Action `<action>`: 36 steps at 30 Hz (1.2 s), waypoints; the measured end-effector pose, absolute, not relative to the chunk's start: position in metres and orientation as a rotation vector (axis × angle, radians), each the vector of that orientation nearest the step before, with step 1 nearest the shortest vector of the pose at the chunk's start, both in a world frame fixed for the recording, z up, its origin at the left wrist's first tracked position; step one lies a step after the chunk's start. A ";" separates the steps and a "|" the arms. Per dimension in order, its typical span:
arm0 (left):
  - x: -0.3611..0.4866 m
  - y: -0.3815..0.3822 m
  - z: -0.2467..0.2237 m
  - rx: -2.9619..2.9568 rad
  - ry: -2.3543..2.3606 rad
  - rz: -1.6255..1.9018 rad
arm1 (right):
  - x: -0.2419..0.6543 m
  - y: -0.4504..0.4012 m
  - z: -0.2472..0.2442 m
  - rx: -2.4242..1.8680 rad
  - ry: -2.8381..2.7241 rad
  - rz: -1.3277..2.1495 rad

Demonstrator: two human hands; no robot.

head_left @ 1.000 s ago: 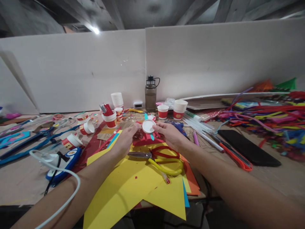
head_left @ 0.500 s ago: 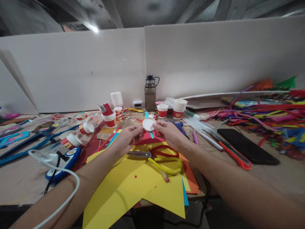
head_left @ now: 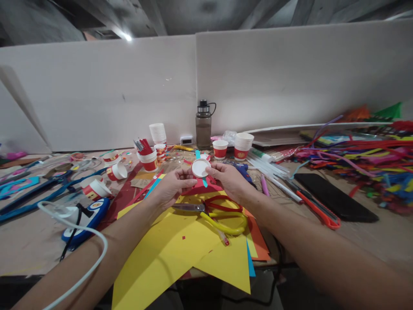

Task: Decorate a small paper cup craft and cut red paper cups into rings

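Observation:
A small white-mouthed paper cup (head_left: 200, 168) is held up above the sheets, its open end facing me. Blue and red paper strips stick out around it. My right hand (head_left: 227, 178) pinches its right side between thumb and fingers. On the left rim, my left hand (head_left: 176, 184) has its fingertips closed at the edge, thumb lower. Just below the hands lie scissors (head_left: 219, 213) with one red and one yellow handle, on yellow paper sheets (head_left: 161, 254). Red paper (head_left: 206, 188) lies behind them.
Stacked paper cups (head_left: 243, 146), a single cup (head_left: 220, 149) and a water bottle (head_left: 203, 127) stand at the back. Tipped cups (head_left: 97, 188) and a white cable (head_left: 105, 241) are left. A red utility knife (head_left: 319, 211), a black phone (head_left: 335, 197) and colourful pipe cleaners (head_left: 355, 155) lie right.
The cup has shifted very slightly left and up. My left thumb has moved away from the rim a little, and its fingers have loosened. The table things stay put.

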State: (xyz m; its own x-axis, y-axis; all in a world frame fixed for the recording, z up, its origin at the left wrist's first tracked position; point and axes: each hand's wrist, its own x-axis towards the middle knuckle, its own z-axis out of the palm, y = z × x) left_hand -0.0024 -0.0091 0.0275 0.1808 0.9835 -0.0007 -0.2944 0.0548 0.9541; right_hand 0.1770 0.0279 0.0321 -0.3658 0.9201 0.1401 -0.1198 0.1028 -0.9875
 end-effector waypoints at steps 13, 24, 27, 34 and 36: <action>-0.004 -0.007 0.027 1.014 0.841 1.192 | 0.177 0.028 0.031 -0.821 -1.464 1.435; -0.003 -0.009 0.033 0.930 0.816 1.189 | 0.176 0.026 0.034 -0.801 -1.433 1.454; -0.002 -0.010 0.032 0.930 0.837 1.198 | 0.176 0.026 0.034 -0.775 -1.392 1.495; -0.003 -0.008 0.031 0.907 0.898 1.158 | 0.176 0.032 0.027 -0.789 -1.302 1.538; -0.004 -0.007 0.030 0.935 0.914 1.156 | 0.176 0.032 0.026 -0.795 -1.302 1.534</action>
State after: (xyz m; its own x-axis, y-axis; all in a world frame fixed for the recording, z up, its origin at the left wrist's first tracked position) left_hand -0.0037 -0.0072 0.0297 0.1631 0.9816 -0.0990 -0.3235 0.1480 0.9346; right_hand 0.1764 0.0319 0.0262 -0.3478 0.9329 0.0930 -0.2436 0.0059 -0.9699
